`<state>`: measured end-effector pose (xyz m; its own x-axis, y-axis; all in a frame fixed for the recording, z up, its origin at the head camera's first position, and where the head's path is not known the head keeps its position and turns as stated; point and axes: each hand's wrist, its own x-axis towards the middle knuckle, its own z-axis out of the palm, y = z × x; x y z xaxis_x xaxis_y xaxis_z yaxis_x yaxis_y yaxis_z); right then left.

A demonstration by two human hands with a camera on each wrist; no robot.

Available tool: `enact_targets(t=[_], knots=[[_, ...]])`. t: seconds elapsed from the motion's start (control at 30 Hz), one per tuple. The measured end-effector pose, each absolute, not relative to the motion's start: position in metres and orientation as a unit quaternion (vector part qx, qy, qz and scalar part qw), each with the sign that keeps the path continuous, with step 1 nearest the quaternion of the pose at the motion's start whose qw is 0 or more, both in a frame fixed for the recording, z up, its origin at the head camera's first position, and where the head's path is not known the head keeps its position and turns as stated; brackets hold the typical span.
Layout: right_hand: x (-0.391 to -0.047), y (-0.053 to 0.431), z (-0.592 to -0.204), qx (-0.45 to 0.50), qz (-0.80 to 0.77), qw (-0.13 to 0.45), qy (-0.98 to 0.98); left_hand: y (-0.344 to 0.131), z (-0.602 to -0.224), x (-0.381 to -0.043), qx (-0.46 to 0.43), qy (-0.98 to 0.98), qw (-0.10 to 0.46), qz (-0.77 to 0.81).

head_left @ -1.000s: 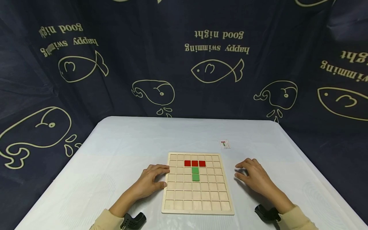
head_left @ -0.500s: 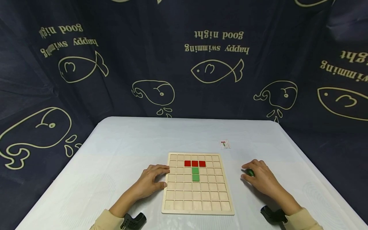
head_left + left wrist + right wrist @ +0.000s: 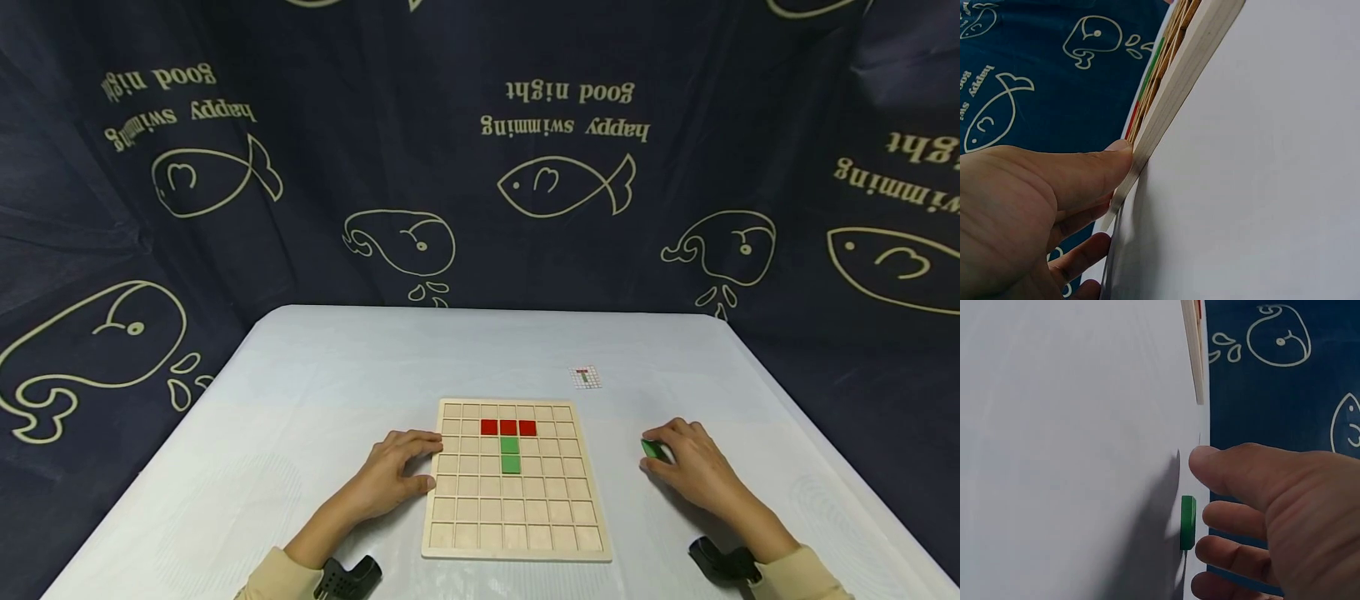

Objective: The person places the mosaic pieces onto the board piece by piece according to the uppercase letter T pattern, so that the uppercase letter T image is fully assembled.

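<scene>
A square wooden grid board (image 3: 517, 557) lies on the table in front of me. On it, three red tiles (image 3: 508, 427) form a row, with two green tiles (image 3: 510, 455) in a column below the middle one. My left hand (image 3: 387, 473) rests at the board's left edge, with thumb and forefinger touching it; the left wrist view shows the thumb (image 3: 1100, 169) against the wooden side. Right of the board, my right hand (image 3: 693, 463) hovers over a loose green tile (image 3: 1188, 523). Its thumb and fingers are spread around that tile, which lies on the table.
Behind the board's right corner lies a small printed card (image 3: 586, 377) with a red and green T on a grid. A white cloth covers the table (image 3: 360, 358). A dark fish-print curtain (image 3: 480, 250) hangs behind it.
My right hand has shifted to the right, away from the board, and the loose green tile now shows between its thumb and forefinger. My left hand and the board have stayed put.
</scene>
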<state>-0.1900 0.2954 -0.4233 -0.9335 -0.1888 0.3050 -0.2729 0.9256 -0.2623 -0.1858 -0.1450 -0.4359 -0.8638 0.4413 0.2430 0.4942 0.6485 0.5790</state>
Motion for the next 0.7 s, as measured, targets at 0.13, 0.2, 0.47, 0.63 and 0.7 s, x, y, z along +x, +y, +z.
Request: enact_targets(t=[0.13, 0.2, 0.47, 0.63, 0.7], knots=[[-0.189, 0.298, -0.425, 0.119, 0.148, 0.137, -0.972, -0.145, -0.436, -0.186, -0.259, -0.907, 0.043, -0.329], [-0.190, 0.300, -0.426, 0.116, 0.146, 0.133, -0.973, -0.145, -0.436, -0.186, -0.260, -0.907, 0.044, -0.329], [-0.190, 0.304, -0.428, 0.107, 0.145, 0.116, -0.977, -0.145, -0.436, -0.186, -0.260, -0.907, 0.044, -0.328], [-0.188, 0.306, -0.428, 0.101, 0.146, 0.113, -0.978, -0.145, -0.436, -0.186, -0.260, -0.907, 0.043, -0.329], [-0.188, 0.306, -0.428, 0.099, 0.146, 0.116, -0.978, -0.145, -0.436, -0.186, -0.260, -0.907, 0.043, -0.329]])
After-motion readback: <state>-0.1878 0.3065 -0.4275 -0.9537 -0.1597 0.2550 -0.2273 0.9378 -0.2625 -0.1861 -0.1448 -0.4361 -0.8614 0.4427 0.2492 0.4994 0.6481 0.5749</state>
